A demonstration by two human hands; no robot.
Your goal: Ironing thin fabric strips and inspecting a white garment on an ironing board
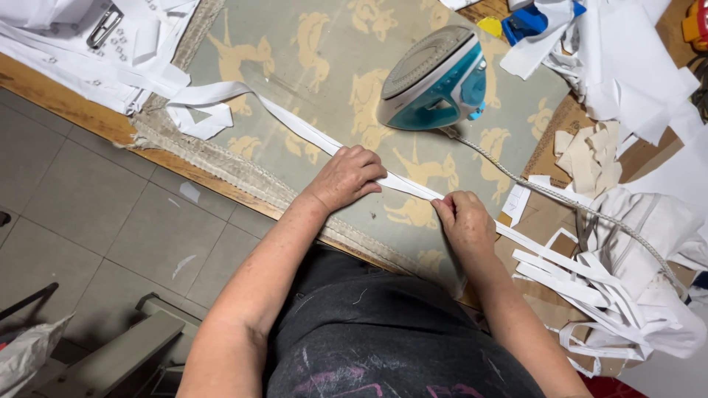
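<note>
My left hand flat, pressing white strip taut | right hand pinching its fold | iron parked upright at 12 o'clock, soleplate off the cloth

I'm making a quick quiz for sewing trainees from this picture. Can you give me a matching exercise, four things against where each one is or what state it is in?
Things:
1. iron
2. white strip
3. left hand
4. right hand

Places or states:
A. pinching the strip at its fingertips
B. standing on the patterned pad, beyond the hands
C. pressed flat on top of the strip
D. stretched slantwise across the pad

Pairs: 1-B, 2-D, 3-C, 4-A
</note>
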